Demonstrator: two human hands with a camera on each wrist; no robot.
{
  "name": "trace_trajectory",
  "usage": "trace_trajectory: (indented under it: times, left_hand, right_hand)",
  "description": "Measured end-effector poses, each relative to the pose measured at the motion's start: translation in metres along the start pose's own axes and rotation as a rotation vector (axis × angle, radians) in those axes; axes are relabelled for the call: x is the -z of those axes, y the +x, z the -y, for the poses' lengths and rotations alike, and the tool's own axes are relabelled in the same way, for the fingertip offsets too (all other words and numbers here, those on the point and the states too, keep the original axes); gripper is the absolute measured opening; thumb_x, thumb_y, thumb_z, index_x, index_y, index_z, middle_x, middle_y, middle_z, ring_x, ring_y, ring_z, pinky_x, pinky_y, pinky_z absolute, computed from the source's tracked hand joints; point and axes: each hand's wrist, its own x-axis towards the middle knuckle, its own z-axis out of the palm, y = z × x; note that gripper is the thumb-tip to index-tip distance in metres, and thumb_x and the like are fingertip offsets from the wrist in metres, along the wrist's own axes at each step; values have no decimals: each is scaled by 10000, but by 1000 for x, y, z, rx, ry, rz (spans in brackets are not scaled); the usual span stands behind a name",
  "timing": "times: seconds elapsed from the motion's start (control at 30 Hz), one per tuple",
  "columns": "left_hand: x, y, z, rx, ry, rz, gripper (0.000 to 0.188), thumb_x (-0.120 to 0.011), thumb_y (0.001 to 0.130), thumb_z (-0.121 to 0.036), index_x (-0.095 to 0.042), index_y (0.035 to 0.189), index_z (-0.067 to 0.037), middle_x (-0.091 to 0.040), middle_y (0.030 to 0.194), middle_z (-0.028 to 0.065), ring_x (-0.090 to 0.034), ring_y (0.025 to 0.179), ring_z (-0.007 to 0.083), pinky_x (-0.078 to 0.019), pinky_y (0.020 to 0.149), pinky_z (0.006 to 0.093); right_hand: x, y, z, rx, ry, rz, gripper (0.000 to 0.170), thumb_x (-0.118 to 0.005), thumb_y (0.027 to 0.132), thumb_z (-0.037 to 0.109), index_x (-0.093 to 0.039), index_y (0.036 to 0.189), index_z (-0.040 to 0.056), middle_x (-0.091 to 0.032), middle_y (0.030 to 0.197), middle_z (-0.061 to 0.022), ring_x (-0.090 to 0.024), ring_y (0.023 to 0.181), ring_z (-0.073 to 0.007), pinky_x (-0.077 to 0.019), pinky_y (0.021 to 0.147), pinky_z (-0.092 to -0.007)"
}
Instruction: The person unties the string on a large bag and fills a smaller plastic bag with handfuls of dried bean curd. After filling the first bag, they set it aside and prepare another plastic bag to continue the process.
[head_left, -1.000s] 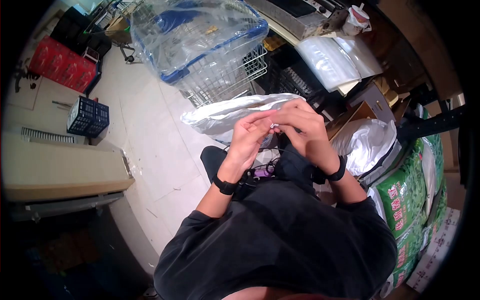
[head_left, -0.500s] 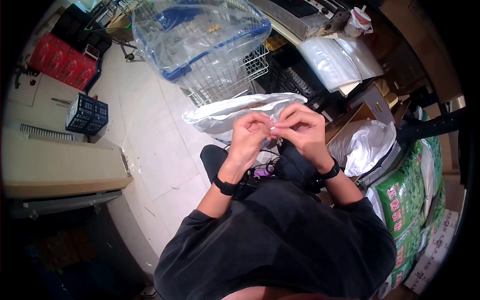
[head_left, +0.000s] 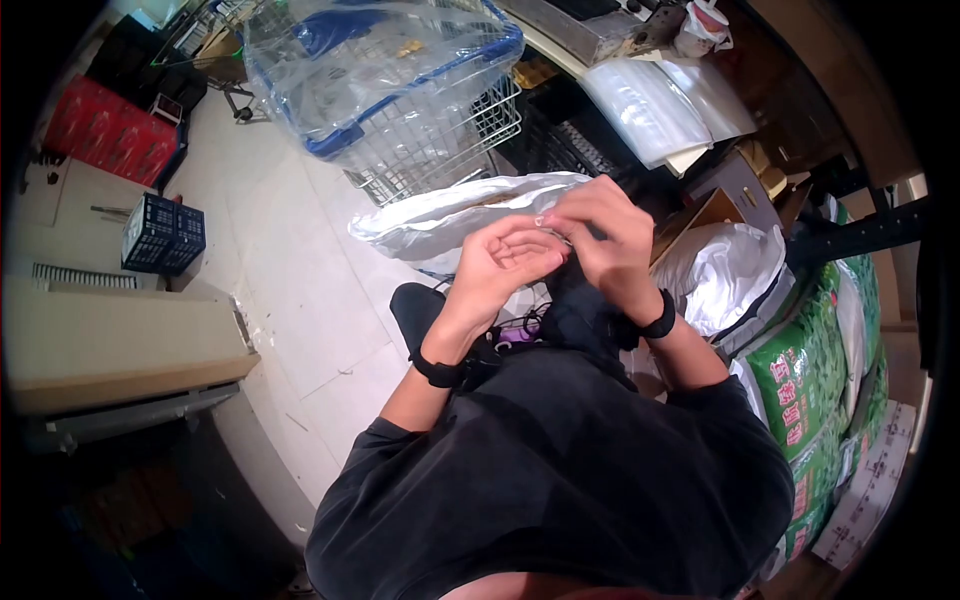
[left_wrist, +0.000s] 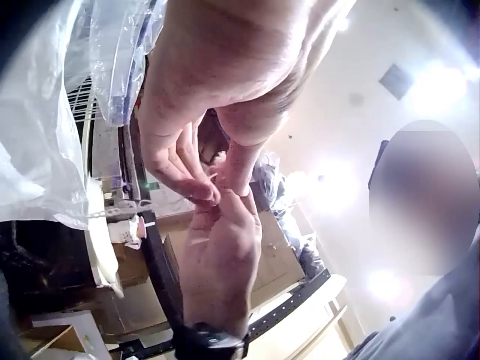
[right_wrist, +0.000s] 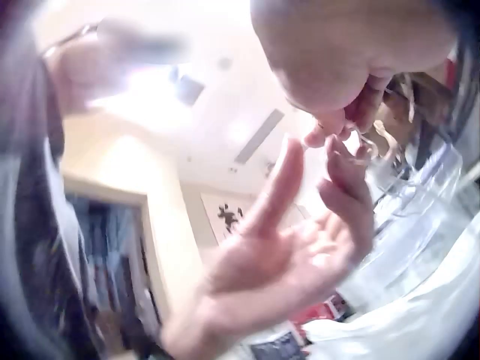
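Both hands meet in front of the chest, over an upright white woven sack [head_left: 410,222]. My right hand [head_left: 615,245] pinches a small whitish, string-like bit [head_left: 541,221] between thumb and fingers. My left hand [head_left: 490,275] faces palm up, its fingers loosely bent and its fingertips right at the right hand's fingers. In the right wrist view, the left thumb [right_wrist: 281,184] stands straight, apart from the left fingers. A thin pale strand [right_wrist: 365,142] shows by the fingertips there. Fingers partly hide the bit in the left wrist view.
A wire cart [head_left: 430,150] with a blue rim and clear plastic stands ahead. Right of it, clear bags [head_left: 650,110] lie on a shelf. Green printed sacks [head_left: 795,395] and a crumpled white sack [head_left: 730,280] are at the right. A dark blue crate [head_left: 165,235] sits left.
The left hand has eased its pinch, and its thumb has parted from its fingers. The right hand has turned over the left fingertips. The view has shifted slightly.
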Motion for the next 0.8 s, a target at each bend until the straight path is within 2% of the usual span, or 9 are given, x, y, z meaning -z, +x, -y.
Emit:
trace_trajectory:
  times: [0.03,0.13,0.2,0.33,0.4,0.5,0.7,0.77,0.8]
  left_hand:
    - [4,1,3,-11,10,42,254,-736,967,-3,-693,1204,77,-757,1079,123,-735,981,166,-585,884,275]
    - [8,1,2,40,111,41,167,-716,989,-18,-694,1135,59,-736,1047,124,-712,971,162,-567,876,292]
    - [10,6,10,-187,-131,-64,173,-705,1010,-48,-701,1147,58,-737,1041,114,-707,976,153,-557,862,279]
    - [0,1,-4,-180,-54,-116,251,-683,1031,-69,-695,1239,72,-747,1136,143,-718,1033,177,-564,944,306]
    - [-2,-1,-6,-186,-56,-75,285,-694,1018,-50,-685,1272,79,-742,1189,165,-722,1084,195,-556,998,318]
    - [-12,-1,-13,-226,-6,-10,330,-726,960,46,-679,1284,87,-747,1179,186,-739,1085,226,-578,1004,324]
    - [-16,-1,-12,-238,90,-206,315,-751,925,74,-704,1234,103,-757,1128,190,-756,1031,239,-599,967,324]
    - [-11,-3,-10,-281,200,-178,288,-737,945,55,-710,1231,77,-754,1165,194,-752,1020,219,-588,959,312]
    - [-9,-3,-10,-281,200,-176,288,-737,945,55,-710,1231,77,-754,1165,194,-752,1020,219,-588,959,312]
  right_hand:
    - [1,1,2,-142,92,-15,124,-770,827,-49,-784,940,0,-739,874,-125,-690,812,-266,-539,770,-340]
    - [-1,-1,10,-263,165,8,151,-761,838,-62,-801,965,9,-757,904,-114,-716,846,-252,-551,780,-333]
    - [-1,-3,16,-221,122,16,162,-770,837,-58,-808,977,13,-767,904,-110,-737,831,-237,-563,754,-319]
    - [1,-6,19,-136,86,-18,158,-807,825,-35,-805,979,-1,-769,865,-108,-738,756,-199,-570,695,-296]
    - [5,-4,17,-264,166,-39,146,-796,834,-46,-807,973,-3,-771,862,-113,-740,768,-198,-574,702,-293]
    - [2,2,17,-228,162,-40,186,-757,853,-73,-796,1025,-13,-778,933,-136,-753,816,-218,-590,733,-314]
    - [7,1,15,-98,40,30,197,-730,846,-100,-782,1023,-27,-753,1070,-175,-750,964,-277,-592,825,-343]
    - [14,3,11,-124,55,115,302,-748,879,-56,-741,1176,-1,-700,1264,-154,-696,1134,-254,-565,918,-344]
    - [12,4,11,-124,53,114,302,-748,879,-56,-741,1176,-1,-700,1264,-154,-696,1134,-254,-565,918,-344]
